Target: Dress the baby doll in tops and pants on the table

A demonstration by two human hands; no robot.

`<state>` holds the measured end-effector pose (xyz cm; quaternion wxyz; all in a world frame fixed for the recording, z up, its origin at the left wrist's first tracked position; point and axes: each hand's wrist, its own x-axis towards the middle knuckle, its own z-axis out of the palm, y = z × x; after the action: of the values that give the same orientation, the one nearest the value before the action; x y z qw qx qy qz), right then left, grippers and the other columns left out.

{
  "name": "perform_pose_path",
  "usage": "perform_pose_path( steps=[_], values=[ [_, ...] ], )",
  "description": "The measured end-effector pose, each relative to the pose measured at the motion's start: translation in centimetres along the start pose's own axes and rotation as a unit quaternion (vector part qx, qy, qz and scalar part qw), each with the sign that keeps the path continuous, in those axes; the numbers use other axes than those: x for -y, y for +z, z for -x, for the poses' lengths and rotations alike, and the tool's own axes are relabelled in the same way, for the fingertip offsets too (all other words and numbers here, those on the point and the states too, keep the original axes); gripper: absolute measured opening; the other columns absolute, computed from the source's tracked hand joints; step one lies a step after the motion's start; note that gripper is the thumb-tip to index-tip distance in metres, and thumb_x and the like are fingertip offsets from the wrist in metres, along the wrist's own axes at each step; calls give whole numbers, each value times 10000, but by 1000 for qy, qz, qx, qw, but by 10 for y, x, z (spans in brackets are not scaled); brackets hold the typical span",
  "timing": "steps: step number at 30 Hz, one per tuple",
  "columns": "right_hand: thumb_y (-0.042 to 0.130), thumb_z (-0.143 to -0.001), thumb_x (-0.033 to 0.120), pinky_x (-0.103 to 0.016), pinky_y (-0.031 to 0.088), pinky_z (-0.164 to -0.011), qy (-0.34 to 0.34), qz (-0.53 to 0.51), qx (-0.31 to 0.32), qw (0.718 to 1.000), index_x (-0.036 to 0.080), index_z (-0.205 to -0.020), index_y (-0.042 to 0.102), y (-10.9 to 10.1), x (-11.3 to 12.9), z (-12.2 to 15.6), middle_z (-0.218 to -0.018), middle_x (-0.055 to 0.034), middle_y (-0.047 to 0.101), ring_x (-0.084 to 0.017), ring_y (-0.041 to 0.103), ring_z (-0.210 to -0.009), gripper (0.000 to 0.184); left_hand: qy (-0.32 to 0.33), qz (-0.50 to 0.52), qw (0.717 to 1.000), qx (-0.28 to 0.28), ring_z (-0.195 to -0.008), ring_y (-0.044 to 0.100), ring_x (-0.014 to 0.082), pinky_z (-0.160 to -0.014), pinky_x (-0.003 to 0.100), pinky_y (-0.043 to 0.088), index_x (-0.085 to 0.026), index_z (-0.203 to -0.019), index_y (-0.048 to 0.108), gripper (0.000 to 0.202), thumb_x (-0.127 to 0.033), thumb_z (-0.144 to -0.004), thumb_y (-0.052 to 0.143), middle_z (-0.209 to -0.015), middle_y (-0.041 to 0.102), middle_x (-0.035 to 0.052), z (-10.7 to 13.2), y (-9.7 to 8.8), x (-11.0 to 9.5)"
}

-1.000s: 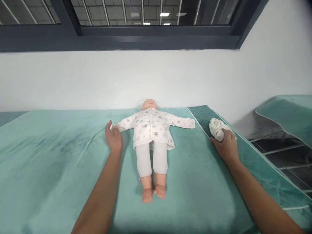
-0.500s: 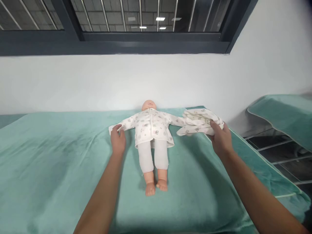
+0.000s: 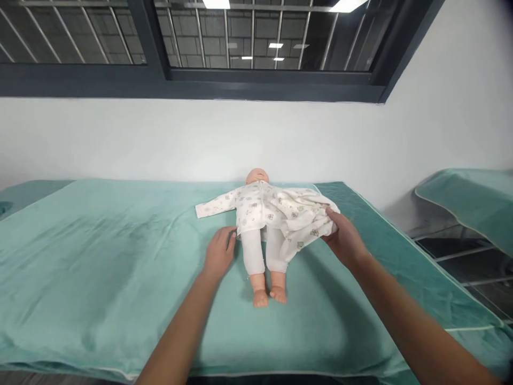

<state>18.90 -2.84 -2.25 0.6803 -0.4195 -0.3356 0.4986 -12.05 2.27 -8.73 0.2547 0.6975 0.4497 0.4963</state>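
Note:
A baby doll (image 3: pixel 276 292) lies on its back, dressed in a white printed baby jacket (image 3: pixel 250 210) and white leggings (image 3: pixel 252 254). Its left-side sleeve in view is stretched out flat. My right hand (image 3: pixel 345 239) grips a bunched white printed baby garment (image 3: pixel 306 214), its kind unclear, which drapes over the doll's right-side arm and part of the jacket and leg. Close beside the jacket's lower left hem is my left hand (image 3: pixel 219 252), fingers loosely bent with thumb and forefinger apart. Whether its fingertips touch the hem is hard to see.
A green sheet (image 3: pixel 120 278) covers the bed under the doll. Behind it rise a white wall (image 3: pixel 160 139) and a dark-framed window (image 3: pixel 256 85) with bars. At right, another green cover (image 3: pixel 473 198) hangs above a metal frame (image 3: pixel 465 256).
My left hand has left the sleeve end and come down to the jacket hem. My right hand has drawn the printed garment left and down, spreading it over the doll's side. The view has shifted slightly.

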Motion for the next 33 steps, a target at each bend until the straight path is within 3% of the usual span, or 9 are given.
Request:
perform_pose_path(
  steps=[4,8,10,11,12,14,21,28,33],
  values=[
    [638,-816,431,-344,584,-684,24,79,-37,996,188,-1124,663,-30,-9,33,-1054,-75,728,-267,690,-922,393,52,-75,995,30,-1044,632,253,-950,441,488,-299,-1106,660,245,-276,-910,514,-1088,700,73,42,-11,-14],
    [636,-743,536,-459,550,-805,-11,222,-188,957,243,-1050,661,-77,-16,94,-1048,-81,716,-349,647,-1022,425,153,-166,971,83,-1030,661,230,-919,425,524,-300,-1185,617,335,-186,-887,518,-1124,712,75,101,-23,-25],
    [634,-713,585,-533,490,-901,-33,335,-291,896,261,-1022,649,-102,-24,128,-1070,-83,695,-392,615,-1064,448,193,-216,954,72,-1054,666,233,-970,450,505,-296,-1195,611,380,-144,-861,511,-1157,710,83,130,-26,-26],
    [664,-682,576,-571,455,-931,-29,361,-315,877,261,-1001,645,-113,-29,142,-1064,-94,688,-422,594,-1085,449,212,-242,945,63,-1077,664,240,-989,461,494,-285,-1190,616,393,-134,-841,515,-1180,705,91,143,-26,-24],
    [647,-676,599,-580,453,-924,-43,423,-333,842,277,-988,636,-122,-36,154,-1055,-90,685,-426,600,-1067,448,234,-269,933,57,-1100,661,247,-994,466,488,-276,-1195,616,413,-128,-824,514,-1197,700,95,153,-25,-22],
    [596,-692,629,-576,485,-851,-67,479,-344,805,313,-981,622,-135,-50,169,-1023,-96,681,-422,627,-1006,429,260,-308,915,33,-1118,659,253,-989,467,481,-265,-1216,611,458,-115,-795,507,-1195,704,99,168,-21,-17],
    [514,-758,624,-538,488,-810,-96,550,-375,740,178,-1063,585,-135,-80,157,-998,-191,662,-423,631,-961,546,274,-334,902,3,-1082,677,253,-953,458,466,-260,-1180,625,465,-108,-755,514,-1140,726,98,171,-14,-7],
    [521,-752,626,-546,496,-806,-97,546,-381,740,266,-1082,585,-137,-82,150,-1027,-165,672,-431,635,-993,493,276,-335,901,1,-1057,685,268,-931,472,460,-258,-1196,626,494,-110,-738,519,-1128,727,113,169,-12,-5],
    [515,-745,634,-532,498,-766,-99,544,-383,740,265,-1064,596,-139,-82,150,-984,-157,671,-419,643,-938,495,270,-333,903,2,-1054,683,267,-924,477,459,-272,-1214,617,514,-104,-739,515,-1130,728,104,169,-10,-5]
  ],
)
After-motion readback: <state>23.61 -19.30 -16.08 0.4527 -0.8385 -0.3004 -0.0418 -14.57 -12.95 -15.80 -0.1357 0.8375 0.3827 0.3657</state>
